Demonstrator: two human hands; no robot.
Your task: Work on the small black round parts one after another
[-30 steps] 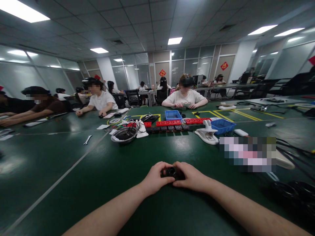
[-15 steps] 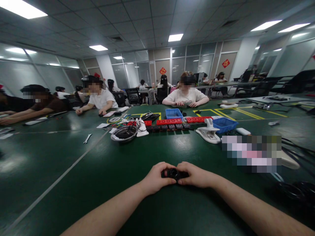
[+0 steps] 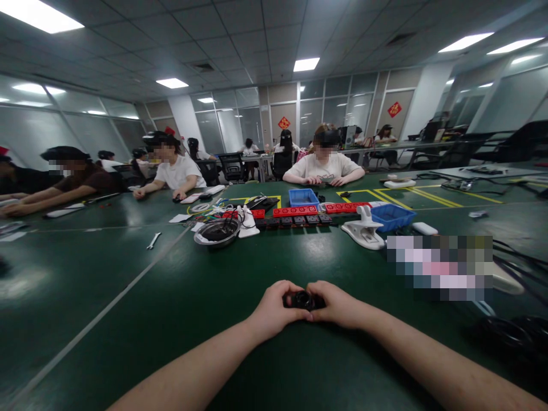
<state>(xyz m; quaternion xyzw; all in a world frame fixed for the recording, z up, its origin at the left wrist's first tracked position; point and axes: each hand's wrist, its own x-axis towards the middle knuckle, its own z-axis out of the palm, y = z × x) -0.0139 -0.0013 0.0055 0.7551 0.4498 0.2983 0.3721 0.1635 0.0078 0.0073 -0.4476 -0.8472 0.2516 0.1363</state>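
Note:
A small black object with a round, ring-like opening (image 3: pixel 303 299) is held between both hands, low above the green table (image 3: pixel 205 274). My left hand (image 3: pixel 274 311) is closed on its left side, thumb below and fingers above. On the right side my right hand (image 3: pixel 338 305) grips it in the same way. The thumbs nearly meet under the round part. Fingers hide both ends of the object, so its full shape cannot be made out.
Beyond the hands lie a metal bowl (image 3: pixel 217 233), red socket strips (image 3: pixel 294 211), a blue basket (image 3: pixel 391 218), and a white clamp base (image 3: pixel 363 233). A wrench (image 3: pixel 153 241) lies left. Black cables (image 3: pixel 505 337) are at right. A person (image 3: pixel 324 162) sits opposite.
Both hands keep hold of the black object, and the thumbs have come slightly closer together. The whole view has shifted very slightly.

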